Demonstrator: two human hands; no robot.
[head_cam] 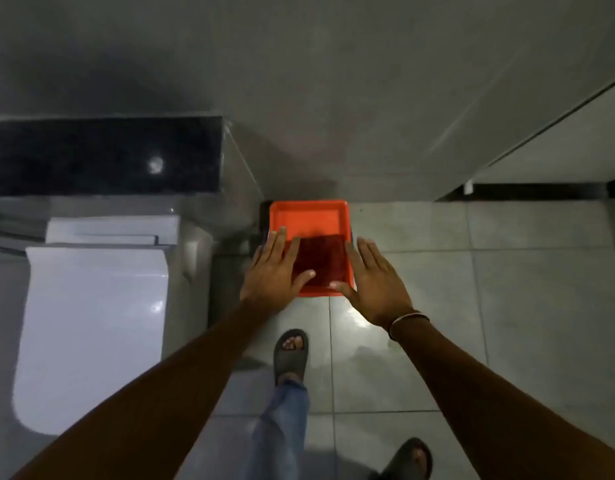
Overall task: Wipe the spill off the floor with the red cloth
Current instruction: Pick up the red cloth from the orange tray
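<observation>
A dark red cloth [322, 259] lies folded in the near half of an orange tray [308, 216] that sits on the grey floor tiles against the wall. My left hand [276, 271] hovers over the tray's left edge with fingers spread and holds nothing. At the tray's right edge my right hand [372, 282] is held flat with fingers apart, its thumb near the front rim. A wet, shiny patch, the spill [354, 322], shows on the tiles just in front of the tray, under my right wrist.
A white toilet [95, 327] with its lid down stands at the left, with a dark ledge [102, 155] behind it. My feet in dark slippers [290, 351] stand on the tiles. A partition [541, 157] rises at the right.
</observation>
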